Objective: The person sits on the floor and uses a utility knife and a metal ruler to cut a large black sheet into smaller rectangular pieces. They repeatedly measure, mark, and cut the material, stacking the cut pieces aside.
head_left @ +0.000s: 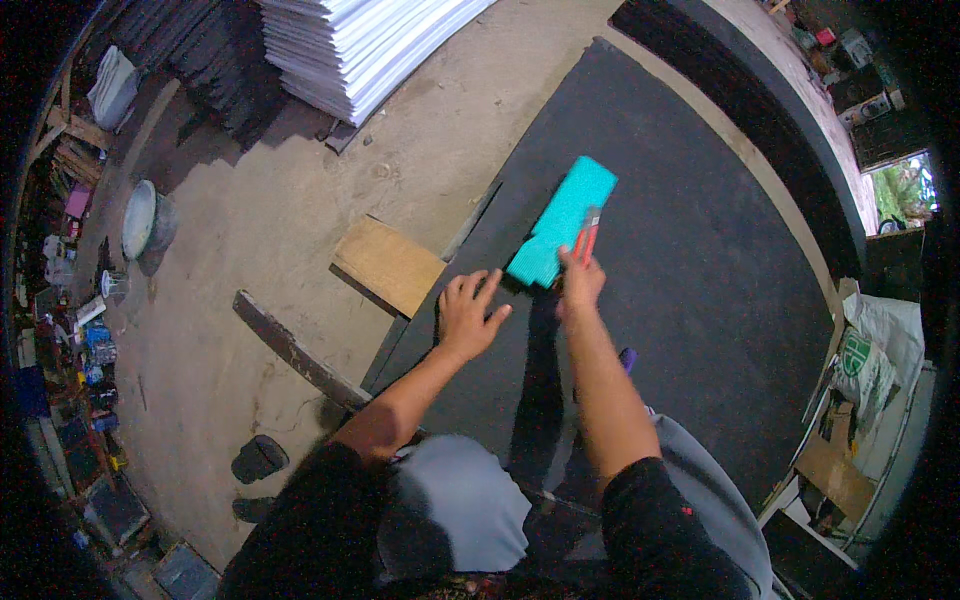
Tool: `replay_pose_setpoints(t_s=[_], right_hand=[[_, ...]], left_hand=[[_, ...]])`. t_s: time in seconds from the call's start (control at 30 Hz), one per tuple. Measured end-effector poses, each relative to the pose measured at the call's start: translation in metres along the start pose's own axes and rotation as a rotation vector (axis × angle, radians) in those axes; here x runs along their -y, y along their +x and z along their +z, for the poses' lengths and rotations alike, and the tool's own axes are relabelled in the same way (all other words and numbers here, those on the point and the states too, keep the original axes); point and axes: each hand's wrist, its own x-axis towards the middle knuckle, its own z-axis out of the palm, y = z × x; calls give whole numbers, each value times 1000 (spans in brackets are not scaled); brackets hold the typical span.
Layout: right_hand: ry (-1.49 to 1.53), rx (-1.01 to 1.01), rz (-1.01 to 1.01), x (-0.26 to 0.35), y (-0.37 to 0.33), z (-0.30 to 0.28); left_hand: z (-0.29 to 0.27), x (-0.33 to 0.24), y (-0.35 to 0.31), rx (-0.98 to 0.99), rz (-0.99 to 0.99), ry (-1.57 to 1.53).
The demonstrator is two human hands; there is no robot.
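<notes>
My right hand is closed around a red utility knife with a greyish upper end, held beside a long teal ribbed piece. The teal piece lies slantwise on a large black sheet, its lower end uneven. Whether my right fingers also touch it is hard to tell. To the left, my left hand is at the sheet's left edge, fingers spread, holding nothing. Something small and purple shows beside my right forearm, partly hidden by it.
A wooden block touches the sheet's left side, near a curved dark strip. White sheets are stacked at the back. A thick black slab borders the far right. White sacks stand right; a basin stands left.
</notes>
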Motion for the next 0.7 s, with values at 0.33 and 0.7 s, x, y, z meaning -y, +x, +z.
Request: replay_pose_setpoints(t_s=[0.33, 0.7], right_hand=[[-178, -125, -218, 18, 89, -22], [-966, 141, -294, -42, -109, -124]], left_hand=[[8, -30, -4, 271, 74, 291], [-2, -39, -4, 292, 51, 354]])
